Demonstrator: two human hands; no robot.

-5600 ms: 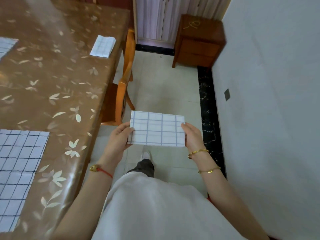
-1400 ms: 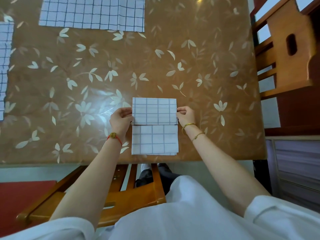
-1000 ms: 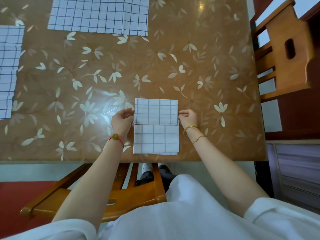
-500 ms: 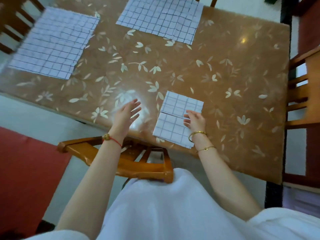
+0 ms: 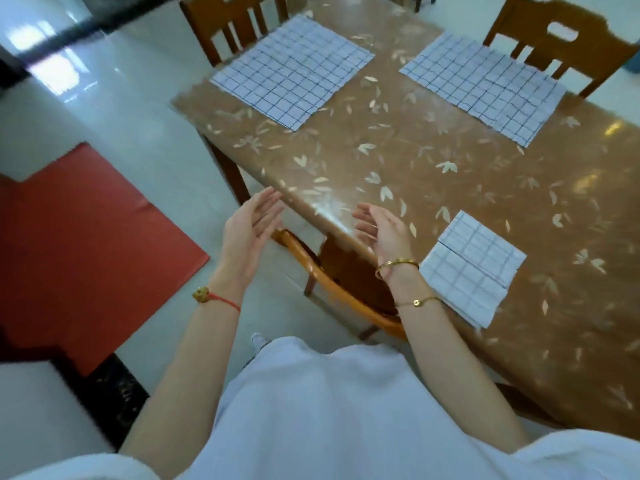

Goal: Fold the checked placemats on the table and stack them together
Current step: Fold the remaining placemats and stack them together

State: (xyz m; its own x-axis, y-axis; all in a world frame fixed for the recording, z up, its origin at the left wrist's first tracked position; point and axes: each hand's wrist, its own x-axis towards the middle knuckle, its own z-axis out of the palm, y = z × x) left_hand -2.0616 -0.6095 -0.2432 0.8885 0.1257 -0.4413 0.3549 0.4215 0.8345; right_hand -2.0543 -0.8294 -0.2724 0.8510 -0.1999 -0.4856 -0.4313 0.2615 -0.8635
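— Though blurred at the edges, sharp enough to read the hands?
— Sharp enough: left hand [image 5: 254, 223] released, fingers nearly straight, palm turned inward, gripping nothing, raised just off the near corner of the counter [image 5: 415, 161]. Likewise the right hand [image 5: 382, 232], released, fingers loosely bent, palm facing the left one, nothing in it, poised over the counter's near edge. On the left wrist a red cord [image 5: 221, 299], on the right two gold bracelets [image 5: 396, 264].
— And the folded placemats [image 5: 471, 271]?
— Down on the counter beside its near edge, just right of the right wrist, touched by neither hand. Two folded pieces, one overlapping the other, not squared up.
— Anything unfolded?
— One unfolded placemat [image 5: 294, 69] spread flat at the far left corner, a second unfolded placemat [image 5: 485, 86] flat further right, both well apart from the folded ones. One wooden chair [image 5: 194, 24] behind the first, another chair [image 5: 595, 53] behind the second; near chair [image 5: 349, 271] tucked under the edge below the hands. At left, a red mat [image 5: 79, 237] on the floor tiles.
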